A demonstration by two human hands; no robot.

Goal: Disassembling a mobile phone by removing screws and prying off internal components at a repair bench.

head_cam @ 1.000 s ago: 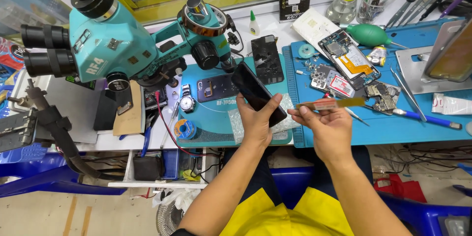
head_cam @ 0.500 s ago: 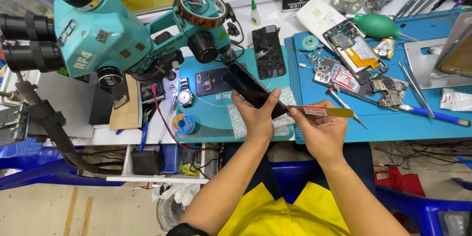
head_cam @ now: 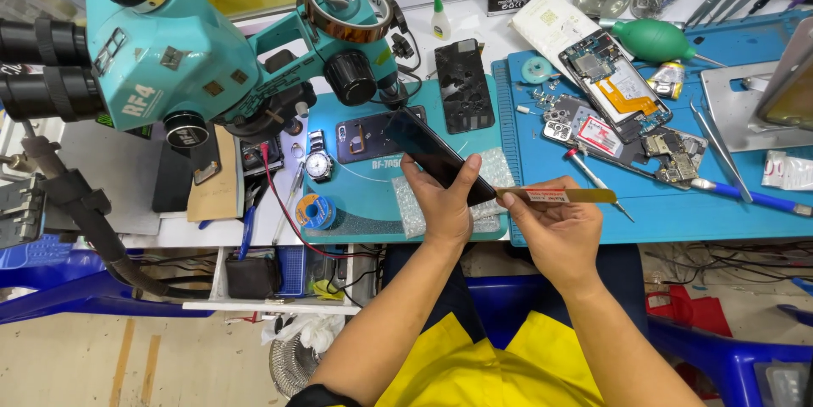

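Gripped dark phone tilted in left hand; pinched thin yellow pry strip in right hand at its edge; judged opening barely started, phone apparently unseparated.

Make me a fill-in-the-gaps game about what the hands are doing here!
1. The left hand holds a dark flat ____.
2. The right hand pinches a thin yellow ____ strip.
3. The big microscope is coloured ____.
4. The silver wristwatch lies on the ____ mat.

Missing words: phone; plastic; teal; teal
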